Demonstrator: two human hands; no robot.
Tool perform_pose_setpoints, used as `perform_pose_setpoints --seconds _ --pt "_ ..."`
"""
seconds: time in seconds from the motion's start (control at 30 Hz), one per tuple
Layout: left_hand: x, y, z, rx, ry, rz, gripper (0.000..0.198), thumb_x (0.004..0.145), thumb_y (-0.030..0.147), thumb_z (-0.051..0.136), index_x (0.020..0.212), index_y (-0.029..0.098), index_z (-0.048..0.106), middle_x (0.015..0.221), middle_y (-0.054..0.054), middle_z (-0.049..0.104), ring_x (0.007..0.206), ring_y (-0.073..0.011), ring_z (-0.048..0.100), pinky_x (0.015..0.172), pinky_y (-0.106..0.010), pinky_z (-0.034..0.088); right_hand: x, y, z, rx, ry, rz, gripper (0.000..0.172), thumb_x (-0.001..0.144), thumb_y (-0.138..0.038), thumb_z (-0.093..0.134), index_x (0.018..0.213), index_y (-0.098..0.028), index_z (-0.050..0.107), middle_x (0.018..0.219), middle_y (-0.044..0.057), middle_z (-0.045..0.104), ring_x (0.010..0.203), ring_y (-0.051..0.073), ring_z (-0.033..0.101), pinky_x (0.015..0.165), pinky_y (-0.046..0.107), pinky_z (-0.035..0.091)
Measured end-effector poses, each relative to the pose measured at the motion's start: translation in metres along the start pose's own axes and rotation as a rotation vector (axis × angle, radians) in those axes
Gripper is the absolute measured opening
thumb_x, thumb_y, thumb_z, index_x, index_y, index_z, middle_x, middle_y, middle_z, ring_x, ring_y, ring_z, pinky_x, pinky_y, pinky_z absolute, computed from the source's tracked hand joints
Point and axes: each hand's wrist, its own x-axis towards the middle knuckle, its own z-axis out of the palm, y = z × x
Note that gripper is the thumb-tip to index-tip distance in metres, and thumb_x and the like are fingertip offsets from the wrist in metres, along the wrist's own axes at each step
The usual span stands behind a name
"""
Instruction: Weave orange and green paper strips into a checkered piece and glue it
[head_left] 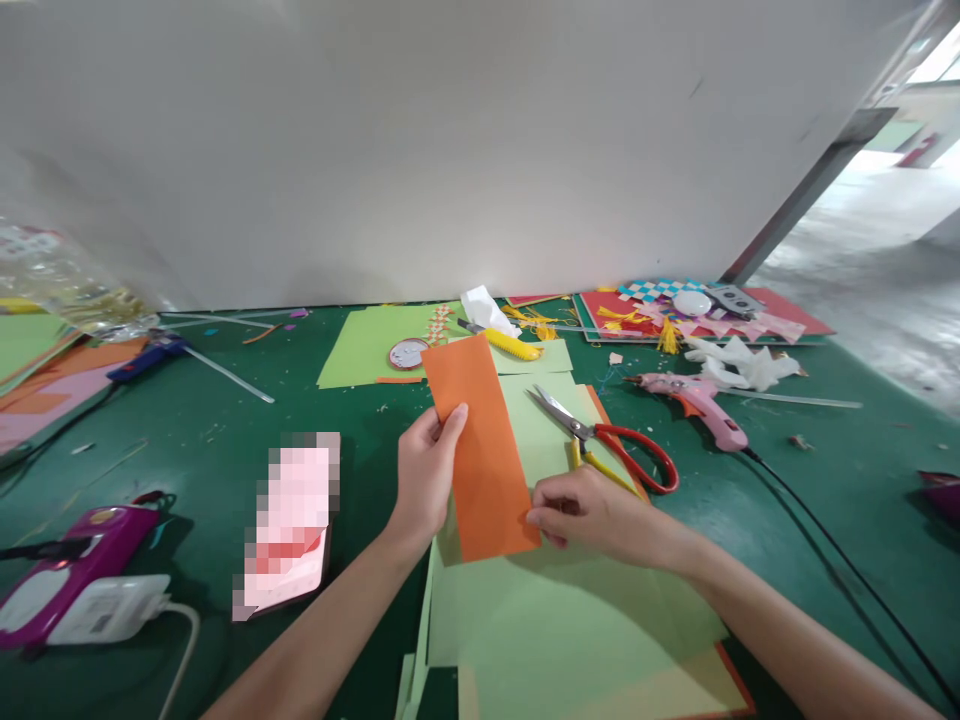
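An orange paper strip (480, 450) lies slanted over light green sheets (570, 620) on the green table. My left hand (426, 475) pinches its left edge, thumb on top. My right hand (592, 515) grips the strip's lower right corner with curled fingers. Red-handled scissors (607, 435) lie shut just beyond my right hand, resting on the green paper.
A pink glue gun (701, 400) with a black cord lies to the right. A yellow utility knife (506, 343) and round tape (409, 353) sit behind the strip. A blue glue gun (150, 358), a purple device (82, 560) and a pink phone (289, 540) lie left. Woven paper crafts (690, 310) rest against the white wall.
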Motion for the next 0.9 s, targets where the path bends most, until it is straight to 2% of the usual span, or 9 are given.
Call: perform_pose_setpoints --seconds 0.07,0.13,0.3,0.4,0.5,0.63,0.77,0.83,0.9 --pt "0.001 -0.001 -0.001 0.053 -0.028 -0.004 0.026 0.082 0.044 0.065 0.083 0.018 0.061 0.073 0.001 0.059 0.068 -0.0135 0.056 0.056 -0.022 0.042 -0.002 0.0 -0.003 -0.023 -0.055 0.003 0.029 0.085 -0.032 0.054 0.062 -0.019 0.064 0.054 -0.004 0.056 0.049 0.008 0.04 0.046 0.02 0.028" --pt "0.001 -0.002 -0.001 0.097 -0.066 -0.023 0.026 0.081 0.044 0.064 0.083 0.018 0.06 0.073 0.0 0.061 0.066 -0.0132 0.057 0.056 -0.022 0.042 -0.003 0.002 -0.008 -0.033 -0.02 0.017 0.029 0.084 -0.035 0.055 0.062 -0.019 0.065 0.053 -0.003 0.057 0.048 0.009 0.042 0.047 0.02 0.03" --pt "0.003 -0.006 0.001 0.137 -0.183 -0.09 0.032 0.078 0.035 0.068 0.103 0.019 0.058 0.094 -0.006 0.07 0.082 -0.0199 0.067 0.066 -0.027 0.051 0.002 0.01 -0.031 -0.046 0.462 0.047 0.028 0.085 -0.041 0.053 0.072 -0.021 0.067 0.057 -0.002 0.06 0.052 0.012 0.051 0.05 0.023 0.037" --pt "0.005 -0.009 0.001 0.217 -0.208 -0.048 0.051 0.081 0.031 0.064 0.128 0.021 0.047 0.118 -0.012 0.065 0.097 -0.0234 0.067 0.076 -0.032 0.055 0.017 0.007 -0.049 -0.36 0.61 -0.017 0.023 0.086 -0.04 0.053 0.081 -0.022 0.067 0.067 -0.001 0.066 0.057 0.014 0.055 0.057 0.026 0.041" --pt "0.005 -0.012 -0.001 0.385 -0.179 0.065 0.07 0.084 0.026 0.059 0.146 0.024 0.026 0.134 -0.016 0.054 0.099 -0.0241 0.066 0.077 -0.034 0.056 0.048 -0.002 -0.068 -0.763 0.602 -0.006 0.023 0.088 -0.033 0.051 0.1 -0.021 0.066 0.089 0.003 0.071 0.076 0.018 0.063 0.07 0.029 0.045" --pt "0.001 -0.017 -0.005 0.783 -0.215 0.34 0.071 0.089 0.021 0.051 0.151 0.022 0.016 0.148 -0.02 0.039 0.124 -0.0308 0.053 0.091 -0.043 0.052 0.112 -0.008 -0.083 -0.881 0.578 0.005 0.029 0.088 -0.022 0.051 0.113 -0.013 0.062 0.119 0.014 0.064 0.112 0.027 0.056 0.088 0.034 0.043" --pt "-0.003 -0.022 -0.008 1.144 -0.299 0.722 0.056 0.091 0.01 0.042 0.146 0.017 0.03 0.155 -0.018 0.026 0.144 -0.0293 0.021 0.11 -0.05 0.036 0.169 -0.005 -0.08 -0.941 0.542 0.066 0.026 0.09 -0.024 0.054 0.113 -0.013 0.061 0.114 0.015 0.064 0.11 0.027 0.057 0.09 0.039 0.046" --pt "-0.003 -0.025 -0.01 1.244 -0.342 0.797 0.05 0.09 0.005 0.038 0.139 0.016 0.04 0.154 -0.017 0.029 0.144 -0.027 0.023 0.11 -0.048 0.036 0.186 -0.002 -0.076 -0.961 0.551 0.098 0.029 0.092 -0.032 0.055 0.116 -0.016 0.059 0.118 0.011 0.061 0.105 0.023 0.059 0.089 0.043 0.049" --pt "-0.002 -0.028 -0.011 1.309 -0.389 0.82 0.049 0.088 0.0 0.035 0.133 0.014 0.047 0.149 -0.017 0.039 0.139 -0.0252 0.036 0.109 -0.045 0.039 0.192 -0.001 -0.073 -0.97 0.573 0.114 0.032 0.092 -0.036 0.055 0.118 -0.017 0.057 0.121 0.009 0.058 0.104 0.021 0.059 0.089 0.045 0.05"
